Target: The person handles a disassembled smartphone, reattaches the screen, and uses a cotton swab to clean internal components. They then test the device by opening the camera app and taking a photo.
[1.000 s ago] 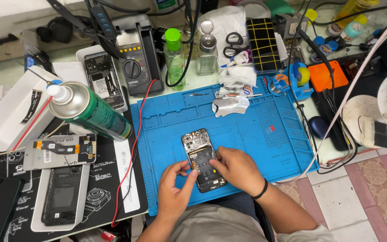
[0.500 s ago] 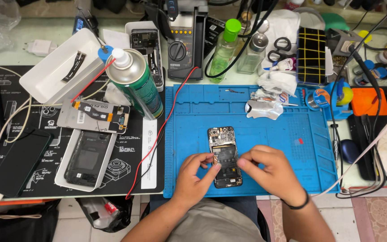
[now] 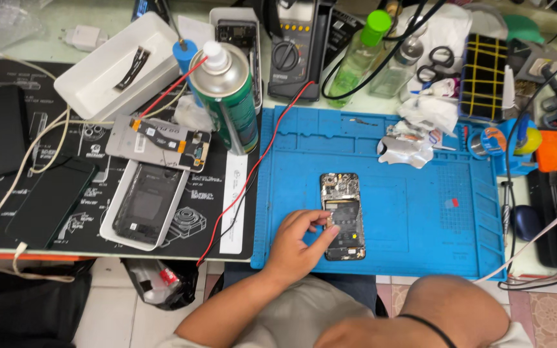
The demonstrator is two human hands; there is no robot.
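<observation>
An opened phone (image 3: pixel 343 216) with its back off and its circuit board showing lies on the blue repair mat (image 3: pixel 407 193). My left hand (image 3: pixel 294 243) rests on the mat at the phone's left side. Its thumb and fingertips grip the phone's left edge near the middle. My right hand is out of the picture. Only its forearm (image 3: pixel 446 309), with a black band at the wrist, shows at the bottom edge, drawn back over my lap.
A green spray can (image 3: pixel 230 96) with a red straw stands left of the mat. A red wire (image 3: pixel 253 174) runs past it. A phone back cover (image 3: pixel 146 205), a screen frame (image 3: pixel 159 143) and a white box (image 3: pixel 117 67) lie on the black mat. A multimeter (image 3: pixel 291 51), bottles, scissors and crumpled tissue (image 3: pixel 414 145) crowd the back.
My right hand has left the phone and pulled back out of view. My left hand stays on the phone. The camera view has shifted so the bench appears further right.
</observation>
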